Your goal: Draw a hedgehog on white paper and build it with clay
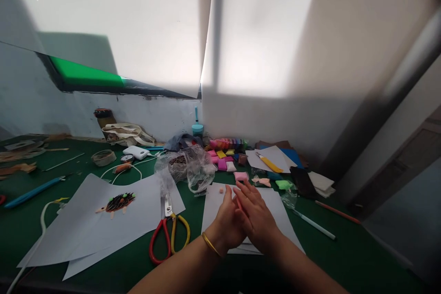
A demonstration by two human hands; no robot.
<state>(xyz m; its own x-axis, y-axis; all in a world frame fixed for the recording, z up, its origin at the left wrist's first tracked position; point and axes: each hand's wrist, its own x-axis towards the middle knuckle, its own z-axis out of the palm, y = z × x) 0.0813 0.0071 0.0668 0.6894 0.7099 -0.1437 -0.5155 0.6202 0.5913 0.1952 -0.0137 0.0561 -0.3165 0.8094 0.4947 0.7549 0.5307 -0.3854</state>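
My left hand (225, 223) and my right hand (253, 213) are pressed palm to palm above a stack of white paper (275, 220). Their fingers point away from me, and whatever may lie between the palms is hidden. A small peach-coloured piece of clay (221, 190) rests on the paper just beyond the left fingertips. To the left, scissors (168, 234) with one red and one yellow handle lie on the green table. Farther left, a hedgehog figure (119, 203) with dark spines and green dots lies on another white sheet (86, 234).
Behind the hands are colourful clay packets (223, 161), pink clay (241, 176) and green clay (283, 184). A yellow utility knife (268, 163) lies on paper at the back right. A pale pen (315, 225) sits to the right. A crumpled plastic bag (186, 165) stands behind the scissors.
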